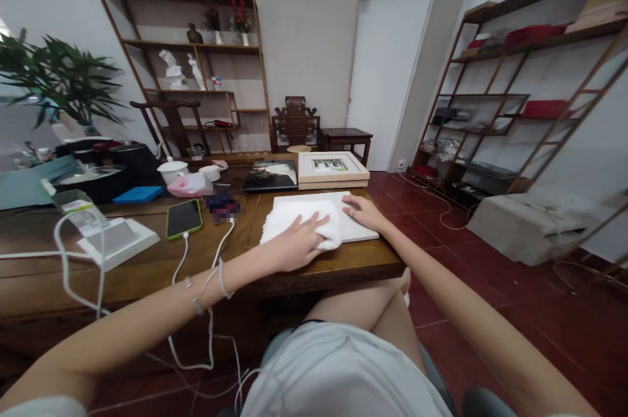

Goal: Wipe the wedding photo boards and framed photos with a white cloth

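A flat white panel (pixel 358 227) lies near the front edge of the wooden table. On its left part rests a folded white towel (pixel 279 219). My left hand (pixel 299 243) lies on the towel with its fingers spread, pressing it down from above. At the panel's right side, my right hand (pixel 364 213) rests with its fingers stretched over the top surface. A ring shows on one of its fingers. What is under the towel is hidden.
Behind the panel are a framed picture (pixel 333 165) and a dark picture panel (pixel 271 176). To the left lie a charging phone (pixel 184 218), a blue box (pixel 138 194), a white stand (pixel 122 243) and loose white cables. The wooden table's (pixel 338 265) right edge is close to my right forearm.
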A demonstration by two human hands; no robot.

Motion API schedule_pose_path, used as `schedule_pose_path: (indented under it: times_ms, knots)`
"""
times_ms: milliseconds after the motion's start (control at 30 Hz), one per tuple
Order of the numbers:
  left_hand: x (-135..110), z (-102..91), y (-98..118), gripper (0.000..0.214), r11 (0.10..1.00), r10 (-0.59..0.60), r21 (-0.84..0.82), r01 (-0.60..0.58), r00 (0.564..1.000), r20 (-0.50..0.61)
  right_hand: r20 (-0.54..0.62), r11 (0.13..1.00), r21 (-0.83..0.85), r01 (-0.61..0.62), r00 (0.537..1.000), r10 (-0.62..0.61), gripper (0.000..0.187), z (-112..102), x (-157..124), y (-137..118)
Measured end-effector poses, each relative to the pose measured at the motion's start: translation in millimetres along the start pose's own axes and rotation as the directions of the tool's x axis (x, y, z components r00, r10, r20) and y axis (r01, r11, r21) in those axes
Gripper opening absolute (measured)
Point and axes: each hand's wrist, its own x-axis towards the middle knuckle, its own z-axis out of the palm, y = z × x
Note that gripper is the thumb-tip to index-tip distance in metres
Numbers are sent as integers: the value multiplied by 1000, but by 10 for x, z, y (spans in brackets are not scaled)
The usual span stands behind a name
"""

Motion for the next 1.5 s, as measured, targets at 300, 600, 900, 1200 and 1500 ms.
schedule_pose_path:
  times_ms: [300,600,900,1200,1500]
  knots:
    - [864,-3,-533,32,999,-44,4,44,997,-64,26,1000,-11,15,1000,-14,28,-9,17,-1]
    - [641,-67,-38,21,996,73,52,-72,997,-14,45,997,69,40,998,-43,28,-31,25,-17]
    - [512,-162,164,24,992,125,31,-126,992,21,-37,960,255,-113,991,126,28,3,75,105]
    - [1228,-28,-137,35,995,-86,49,89,993,-78,-153,814,545,-202,930,333,31,-3,160,183]
    - [814,-47,391,22,985,173,19,-172,983,-63,-215,796,581,-169,911,351,32,-71,158,126]
